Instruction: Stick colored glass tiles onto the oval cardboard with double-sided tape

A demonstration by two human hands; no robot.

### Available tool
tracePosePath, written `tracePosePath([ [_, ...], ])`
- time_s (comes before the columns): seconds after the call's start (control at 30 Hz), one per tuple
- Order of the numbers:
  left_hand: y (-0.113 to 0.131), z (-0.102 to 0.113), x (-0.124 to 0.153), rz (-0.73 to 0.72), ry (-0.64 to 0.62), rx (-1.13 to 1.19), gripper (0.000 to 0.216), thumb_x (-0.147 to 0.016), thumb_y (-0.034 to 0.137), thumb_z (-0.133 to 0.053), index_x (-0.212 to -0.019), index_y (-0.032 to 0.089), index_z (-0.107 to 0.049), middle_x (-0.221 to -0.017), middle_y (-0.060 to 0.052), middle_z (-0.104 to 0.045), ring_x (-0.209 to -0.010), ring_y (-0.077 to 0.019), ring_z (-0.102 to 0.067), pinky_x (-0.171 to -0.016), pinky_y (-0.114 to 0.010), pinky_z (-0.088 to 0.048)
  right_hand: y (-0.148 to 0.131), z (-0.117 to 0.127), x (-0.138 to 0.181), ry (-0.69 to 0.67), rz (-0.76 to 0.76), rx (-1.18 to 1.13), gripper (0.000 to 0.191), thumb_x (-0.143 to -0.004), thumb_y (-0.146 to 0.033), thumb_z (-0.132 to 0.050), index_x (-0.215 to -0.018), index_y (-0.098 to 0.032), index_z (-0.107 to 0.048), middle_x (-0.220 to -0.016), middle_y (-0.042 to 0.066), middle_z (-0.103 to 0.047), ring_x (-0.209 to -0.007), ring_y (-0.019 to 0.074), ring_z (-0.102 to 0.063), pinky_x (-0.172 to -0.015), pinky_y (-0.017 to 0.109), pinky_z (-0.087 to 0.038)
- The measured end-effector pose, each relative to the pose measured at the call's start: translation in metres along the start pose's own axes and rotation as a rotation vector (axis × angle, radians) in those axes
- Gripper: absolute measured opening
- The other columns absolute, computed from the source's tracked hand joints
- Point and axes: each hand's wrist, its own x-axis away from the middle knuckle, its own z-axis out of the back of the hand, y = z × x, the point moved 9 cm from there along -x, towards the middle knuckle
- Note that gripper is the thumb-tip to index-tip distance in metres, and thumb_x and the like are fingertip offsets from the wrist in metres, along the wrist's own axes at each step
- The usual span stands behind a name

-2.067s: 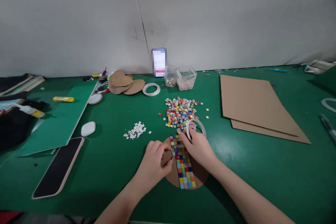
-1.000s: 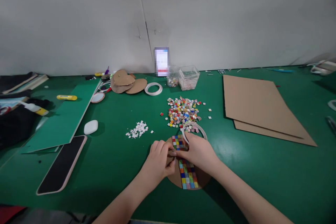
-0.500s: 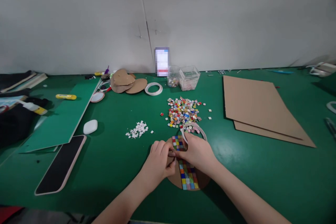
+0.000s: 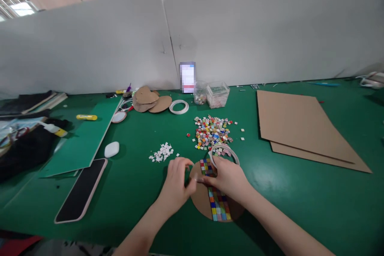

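A round cardboard disc [image 4: 199,202] lies on the table below both hands. Down its middle runs a band of small colourful square tiles [image 4: 220,208]. Fingers of my right hand [image 4: 229,176] close on a white tape roll [image 4: 235,155], which stands tilted over the disc's far edge; the thumb reaches left across the tiles. At the disc's left side is my left hand [image 4: 177,180], thumb and index finger apart, their tips close to the right thumb. Nothing clear shows between them. Loose coloured tiles [image 4: 211,130] form a pile just beyond the roll.
White paper scraps [image 4: 162,153] lie left of the pile. Farther back are another tape roll [image 4: 179,107], cardboard rounds [image 4: 147,97] and a clear tile box [image 4: 218,95]. Cardboard sheets [image 4: 294,118] lie right; a phone [image 4: 82,192], white case [image 4: 112,149] and green board [image 4: 81,144] lie left.
My left thumb and index finger have parted from their pinch beside the right thumb. My right hand keeps the tape roll over the disc. The view has tilted up slightly.
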Motion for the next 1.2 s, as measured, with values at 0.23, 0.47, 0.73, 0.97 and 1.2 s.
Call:
tracePosePath([
  [0.23, -0.043, 0.032, -0.024, 0.133, 0.239, -0.514, 0.037, -0.079, 0.042, -0.05, -0.104, 0.015, -0.049, -0.091, -0.011, -0.049, -0.081, -0.0241, -0.046, -0.068, -0.035, -0.038, 0.003, 0.003, 0.002, 0.041, -0.042, -0.035, 0.049, -0.061, -0.067, -0.058, -0.065, -0.021, -0.04, -0.066, 0.003, -0.06, -0.061, 0.0205, -0.057, -0.047, 0.025, -0.029],
  [0.47, -0.054, 0.032, -0.029, 0.122, 0.192, -0.761, 0.028, -0.084, 0.036, -0.045, -0.102, 0.017, -0.056, -0.096, -0.013, -0.049, -0.082, -0.0249, -0.046, -0.066, -0.034, -0.036, -0.001, 0.007, 0.006, 0.106, -0.008, -0.055, 0.044, -0.065, -0.062, -0.058, -0.066, -0.021, -0.043, -0.066, 0.003, -0.059, -0.059, 0.0195, -0.057, -0.046, 0.025, -0.031],
  [0.73, -0.053, 0.062, -0.035, 0.13, 0.286, -0.61, 0.022, -0.085, 0.031, -0.045, -0.076, 0.018, -0.061, -0.086, -0.01, -0.051, -0.076, -0.0226, -0.043, -0.065, -0.034, -0.035, -0.002, 0.024, 0.007, 0.202, 0.024, -0.125, 0.042, -0.069, -0.06, -0.056, -0.065, -0.021, -0.041, -0.059, 0.0, -0.055, -0.051, 0.0157, -0.053, -0.043, 0.023, -0.028],
  [0.97, -0.022, 0.035, -0.07, 0.029, 0.053, -0.346, 0.025, -0.087, 0.037, -0.041, -0.078, 0.019, -0.056, -0.073, -0.003, -0.053, -0.07, -0.0182, -0.045, -0.063, -0.03, -0.033, 0.023, 0.048, 0.007, 0.348, -0.082, -0.455, 0.031, -0.088, -0.043, -0.038, -0.068, -0.021, -0.044, -0.052, -0.003, -0.047, -0.043, 0.0114, -0.044, -0.043, 0.022, -0.029],
  [1.2, -0.005, -0.027, -0.074, -0.011, -0.138, -0.46, 0.034, -0.082, 0.049, -0.045, -0.076, 0.016, -0.051, -0.071, -0.004, -0.05, -0.071, -0.0207, -0.045, -0.059, -0.029, -0.03, 0.041, 0.051, 0.01, 0.495, -0.147, -0.654, 0.029, -0.088, -0.038, -0.04, -0.065, -0.02, -0.041, -0.051, -0.005, -0.038, -0.044, 0.0097, -0.035, -0.043, 0.022, -0.026],
])
